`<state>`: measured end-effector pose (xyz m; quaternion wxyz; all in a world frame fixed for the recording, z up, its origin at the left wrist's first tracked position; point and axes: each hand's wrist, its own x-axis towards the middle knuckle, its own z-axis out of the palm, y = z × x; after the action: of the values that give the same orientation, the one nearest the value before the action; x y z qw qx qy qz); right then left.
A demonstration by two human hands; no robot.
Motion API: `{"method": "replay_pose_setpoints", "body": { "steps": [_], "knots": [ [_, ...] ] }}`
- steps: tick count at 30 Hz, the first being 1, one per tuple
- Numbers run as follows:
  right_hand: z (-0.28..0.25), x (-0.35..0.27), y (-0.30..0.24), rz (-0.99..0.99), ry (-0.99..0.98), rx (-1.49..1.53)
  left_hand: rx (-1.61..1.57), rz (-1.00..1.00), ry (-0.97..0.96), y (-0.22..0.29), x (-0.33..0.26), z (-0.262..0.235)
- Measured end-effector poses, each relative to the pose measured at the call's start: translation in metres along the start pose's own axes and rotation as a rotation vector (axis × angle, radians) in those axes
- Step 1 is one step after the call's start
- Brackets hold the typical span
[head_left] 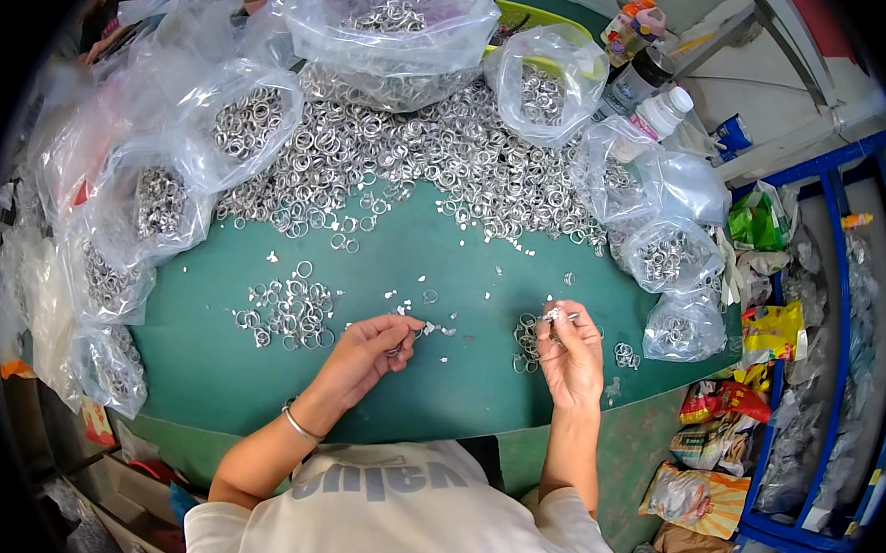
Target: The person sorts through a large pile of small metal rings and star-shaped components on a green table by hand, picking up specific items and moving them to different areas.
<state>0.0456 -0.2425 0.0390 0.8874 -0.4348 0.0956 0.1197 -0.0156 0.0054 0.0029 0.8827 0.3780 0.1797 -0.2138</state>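
My left hand (371,351) is closed over the green tabletop, thumb against the forefinger. A bit of silvery metal that looks like a ring (393,351) shows among its curled fingers. Small silver flakes (430,328) lie at its fingertips. My right hand (572,355) pinches a silver ring (555,315) with its fingertips; the fingers partly cover it. Under and beside that hand lies a small heap of rings (526,343), with a few more rings (626,356) to its right. Left of my left hand spreads another pile of rings (291,311).
A broad bank of silver rings (440,141) covers the table's far side. Open plastic bags of rings (239,121) line the left, back and right edges. Bottles (662,113) stand at the back right. A blue rack (833,257) with packages is at the right.
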Motion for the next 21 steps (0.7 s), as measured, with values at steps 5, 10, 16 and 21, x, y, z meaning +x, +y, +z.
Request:
{"method": "replay_pose_setpoints", "body": {
  "steps": [5,10,16,21],
  "knots": [
    [0.0,0.001,0.004,0.083,-0.039,0.022,0.037,0.034,0.033,0.0,-0.001,0.005],
    [-0.005,0.002,0.004,0.079,-0.059,-0.041,0.025,0.05,-0.013,-0.001,0.003,-0.002],
    [-0.013,0.003,-0.01,0.036,-0.034,-0.157,0.035,0.072,-0.014,-0.001,0.0,-0.001],
    [-0.012,0.006,-0.018,0.017,-0.04,-0.181,0.04,0.05,0.015,0.002,-0.002,-0.002]
  ]
}}
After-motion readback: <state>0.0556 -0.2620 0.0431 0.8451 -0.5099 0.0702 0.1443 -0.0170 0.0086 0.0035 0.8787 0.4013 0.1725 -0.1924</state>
